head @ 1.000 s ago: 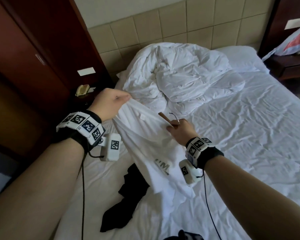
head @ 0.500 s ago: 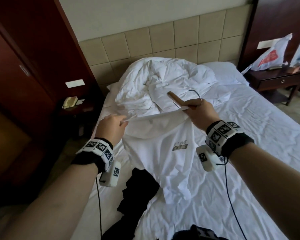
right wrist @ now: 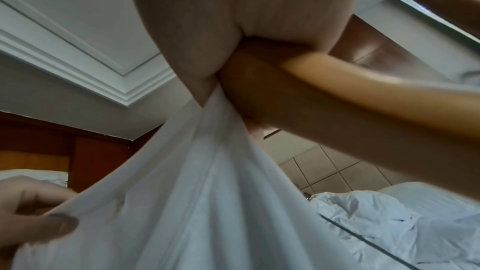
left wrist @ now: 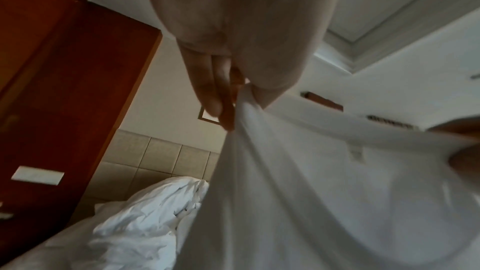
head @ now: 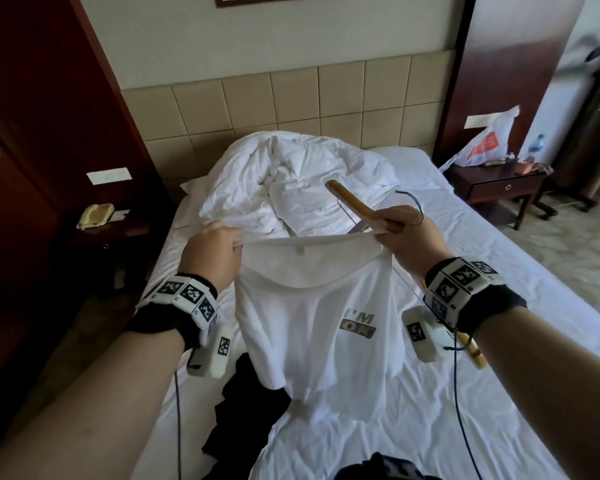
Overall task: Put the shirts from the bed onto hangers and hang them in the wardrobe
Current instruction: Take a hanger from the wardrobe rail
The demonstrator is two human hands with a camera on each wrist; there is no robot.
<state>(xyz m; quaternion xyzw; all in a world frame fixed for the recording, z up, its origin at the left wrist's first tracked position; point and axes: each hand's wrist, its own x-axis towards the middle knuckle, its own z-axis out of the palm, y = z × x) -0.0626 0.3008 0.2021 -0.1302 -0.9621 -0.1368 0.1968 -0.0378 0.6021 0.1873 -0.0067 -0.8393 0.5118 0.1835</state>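
**Shirt held open at the collar, hanger ready**

Cloth hung limp between both fists: the white shirt (head: 312, 327) drooped above the bed (head: 430, 393), its hem trailing onto the sheet beside a dark garment (head: 246, 417). It looked light and soft, likely to sag wherever unsupported, so the neckline seemed the sensible place to hold. The left hand (head: 210, 252) pinched one side of the collar between thumb and curled fingers. The right hand (head: 407, 237) pinched the other side while also gripping the wooden hanger (head: 355, 206), stiff and smooth, by its middle near the wire hook. Grey print on the chest read "I'M ON". A small neck tag was unreadable. Beyond lay a crumpled duvet (head: 291, 181).
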